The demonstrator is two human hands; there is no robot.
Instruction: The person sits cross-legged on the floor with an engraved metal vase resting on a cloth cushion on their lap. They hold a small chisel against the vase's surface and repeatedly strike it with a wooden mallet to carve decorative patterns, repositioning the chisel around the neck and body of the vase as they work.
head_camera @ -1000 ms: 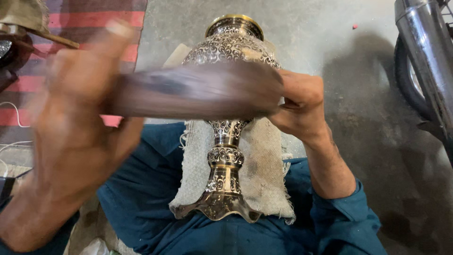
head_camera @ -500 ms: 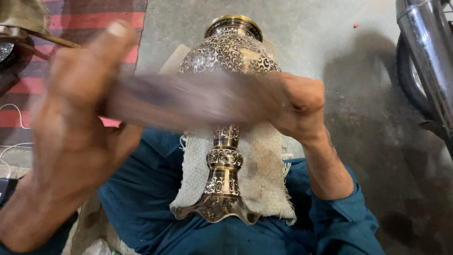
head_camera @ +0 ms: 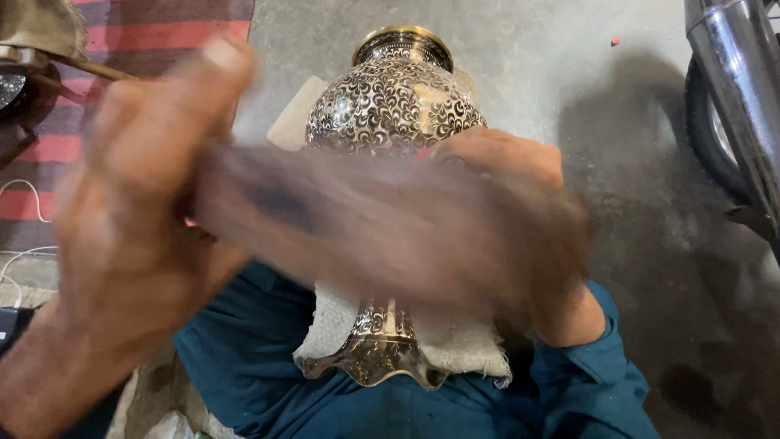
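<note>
**Wooden tool working across an engraved brass vase**

The left hand (head_camera: 138,236) grips one end of a dark wooden tool (head_camera: 325,215), blurred with motion; the right hand (head_camera: 504,187) is closed over the other end. This looks like the rubbing or burnishing step, and the next stroke seems to call for even pressure across the belly. One vase (head_camera: 390,114) lies on one pale cloth (head_camera: 455,345) across the person's lap, mouth pointing away, flared foot nearest. One striped mat (head_camera: 154,49) lies at the floor's far left corner.

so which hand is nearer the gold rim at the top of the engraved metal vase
Right. The right hand rests on the engraved metal vase, just below its gold rim. The left hand grips the blurred brown wooden tool, off to the vase's side.
</note>
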